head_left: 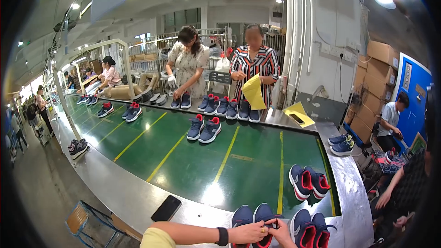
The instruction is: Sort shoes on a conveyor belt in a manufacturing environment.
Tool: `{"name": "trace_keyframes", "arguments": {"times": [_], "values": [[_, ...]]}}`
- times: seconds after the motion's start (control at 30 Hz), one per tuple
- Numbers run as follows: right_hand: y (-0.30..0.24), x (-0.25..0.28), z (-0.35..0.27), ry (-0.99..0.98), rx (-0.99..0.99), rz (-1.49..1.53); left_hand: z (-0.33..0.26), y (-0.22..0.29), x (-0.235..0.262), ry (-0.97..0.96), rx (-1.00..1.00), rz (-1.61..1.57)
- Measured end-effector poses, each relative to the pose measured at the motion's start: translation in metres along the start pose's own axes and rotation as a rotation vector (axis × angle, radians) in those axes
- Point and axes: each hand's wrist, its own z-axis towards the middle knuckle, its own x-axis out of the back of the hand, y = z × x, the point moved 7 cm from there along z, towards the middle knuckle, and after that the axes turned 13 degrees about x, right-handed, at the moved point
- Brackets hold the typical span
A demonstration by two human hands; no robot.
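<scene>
At the near edge of the table, my left hand (pixel 248 233) and my right hand (pixel 281 234) meet over a navy sneaker (pixel 263 212) with red lining. Both have their fingers closed in a pinch at its opening; what lies between the fingertips is too small to make out. A matching sneaker (pixel 241 215) stands to its left, partly behind my left hand and wrist. Just right of my right hand is another navy pair (pixel 302 222), red inside. A black band (pixel 223 236) circles my left wrist.
A black phone (pixel 166 208) lies on the metal edge (pixel 197 216). Navy sneaker pairs (pixel 210 131) stand on the green conveyor belt (pixel 248 170), one pair (pixel 308 182) close by at right. Across it, one person (pixel 188 69) handles shoes; another (pixel 254 59) holds yellow paper (pixel 255 93).
</scene>
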Motion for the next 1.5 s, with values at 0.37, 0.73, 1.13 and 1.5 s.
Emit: {"name": "trace_keyframes", "arguments": {"times": [0.37, 0.73, 1.13, 1.5], "values": [[0.012, 0.038, -0.06, 0.473, -0.206, 0.208, 0.01, 0.004, -0.008, -0.024, -0.148, 0.06], [0.015, 0.029, -0.066, 0.439, -0.357, -0.06, 0.047, -0.194, -0.068, -0.299, 0.635, -0.377], [0.024, 0.044, -0.064, 0.296, -0.347, -0.416, 0.106, -0.398, -0.162, 0.217, 1.246, -0.528], [0.063, 0.046, -0.088, 0.372, -0.265, -0.222, 0.298, -0.064, -0.138, 0.15, 0.366, -0.931]]}}
